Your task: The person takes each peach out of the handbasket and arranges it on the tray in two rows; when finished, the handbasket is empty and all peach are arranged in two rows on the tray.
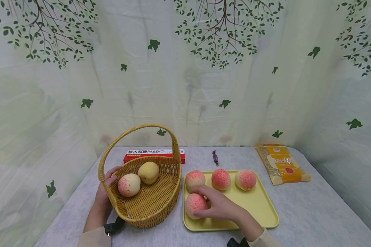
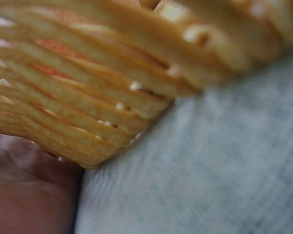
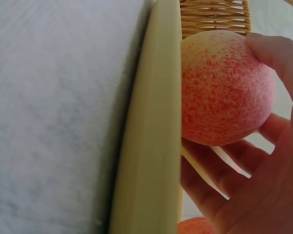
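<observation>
On the left stands a wicker basket [image 1: 148, 202] with a tall handle. My left hand [image 1: 106, 185] holds its left side, fingers over the rim; in the left wrist view the palm [image 2: 29, 190] is beside the weave. Inside the basket lie a pale pink peach [image 1: 129, 185] and a yellow fruit [image 1: 148, 173]. My right hand [image 1: 214, 204] grips a pink peach [image 1: 195, 206] at the left end of a yellow tray [image 1: 250, 209]. The right wrist view has thumb and fingers around this peach [image 3: 224, 87]. Three more peaches [image 1: 221, 179] line the tray's far side.
A red and white pasta box [image 1: 154, 151] lies behind the basket. A small purple wrapped candy [image 1: 215, 158] is beyond the tray. At the back right lies an orange and clear bag of grain [image 1: 282, 164]. A leaf-printed curtain [image 1: 185, 85] hangs behind the table.
</observation>
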{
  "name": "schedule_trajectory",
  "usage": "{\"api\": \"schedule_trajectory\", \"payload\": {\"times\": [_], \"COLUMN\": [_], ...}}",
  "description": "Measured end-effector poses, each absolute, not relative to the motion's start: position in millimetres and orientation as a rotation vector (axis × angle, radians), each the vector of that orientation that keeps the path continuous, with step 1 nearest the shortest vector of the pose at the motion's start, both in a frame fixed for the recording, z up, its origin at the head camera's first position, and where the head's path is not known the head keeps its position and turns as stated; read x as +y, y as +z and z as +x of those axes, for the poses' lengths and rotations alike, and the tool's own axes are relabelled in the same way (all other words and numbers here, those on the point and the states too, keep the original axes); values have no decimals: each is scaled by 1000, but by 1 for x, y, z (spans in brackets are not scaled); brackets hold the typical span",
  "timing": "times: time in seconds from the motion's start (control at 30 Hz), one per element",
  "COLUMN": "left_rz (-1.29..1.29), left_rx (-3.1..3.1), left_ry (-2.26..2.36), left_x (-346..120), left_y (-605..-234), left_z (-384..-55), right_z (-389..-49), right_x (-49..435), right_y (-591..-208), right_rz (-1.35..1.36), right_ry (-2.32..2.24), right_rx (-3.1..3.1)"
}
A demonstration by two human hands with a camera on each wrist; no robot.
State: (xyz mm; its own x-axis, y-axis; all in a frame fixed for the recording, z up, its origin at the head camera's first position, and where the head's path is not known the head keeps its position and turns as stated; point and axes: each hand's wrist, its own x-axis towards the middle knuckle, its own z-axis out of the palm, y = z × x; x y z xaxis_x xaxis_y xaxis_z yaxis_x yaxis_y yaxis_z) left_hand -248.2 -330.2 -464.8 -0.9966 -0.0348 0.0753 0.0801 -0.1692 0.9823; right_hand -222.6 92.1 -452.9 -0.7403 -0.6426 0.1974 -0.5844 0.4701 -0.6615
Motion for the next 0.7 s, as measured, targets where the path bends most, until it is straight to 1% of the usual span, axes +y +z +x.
{"api": "schedule_trajectory", "payload": {"times": [0.33, 0.7], "left_rz": [-37, -29], "left_rx": [-1983, -1979], "left_ry": [-2327, -2336], "left_x": [-332, -331], "left_y": [-470, -469], "left_z": [-252, -251], "right_z": [-223, -221], "right_x": [95, 95], "right_y": [-449, -449], "right_rz": [-1065, -1094], "right_ry": [-1122, -1108], "right_rx": [2603, 2631]}}
